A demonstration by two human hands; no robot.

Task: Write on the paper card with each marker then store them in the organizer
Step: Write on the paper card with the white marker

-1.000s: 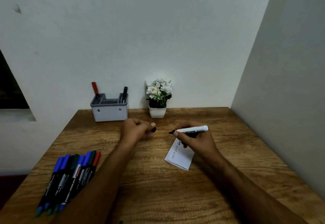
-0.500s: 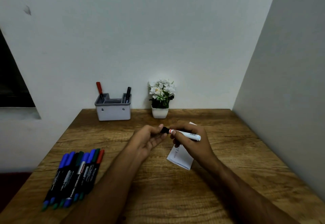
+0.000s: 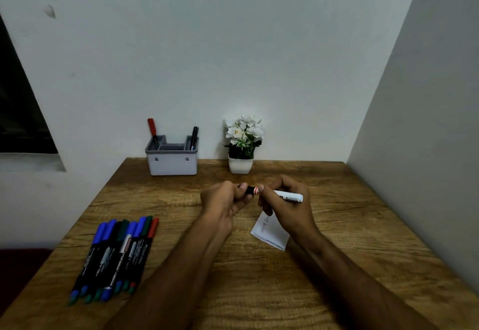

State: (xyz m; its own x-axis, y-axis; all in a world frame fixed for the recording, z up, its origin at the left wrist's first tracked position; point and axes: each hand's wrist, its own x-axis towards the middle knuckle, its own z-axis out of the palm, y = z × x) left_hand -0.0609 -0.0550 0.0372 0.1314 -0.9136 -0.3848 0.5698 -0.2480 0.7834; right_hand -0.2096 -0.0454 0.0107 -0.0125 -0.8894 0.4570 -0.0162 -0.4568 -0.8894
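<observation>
Both of your hands meet over the middle of the wooden bench, each closed on one end of the same white marker. Your right hand is curled around the white barrel, whose blunt end sticks out to the right past your fingers. Your left hand is closed on the black cap at the marker's other end, thumb on top; a red band shows between cap and barrel, and the cap sits on the marker, though you cannot tell whether it is pushed fully home.

Just below your right hand, the paper card lies flat on the bench, partly covered by your wrist, with a few lines of writing on it, too small to read.

At the left near edge of the bench a row of markers lies side by side, touching one another, with blue, green, black and red caps.

At the far edge, against the wall, stands the grey organizer. A red-capped marker leans in its left compartment and a black marker stands in its right one. Just beside the organizer, to its right, is a small white pot of white flowers.
</observation>
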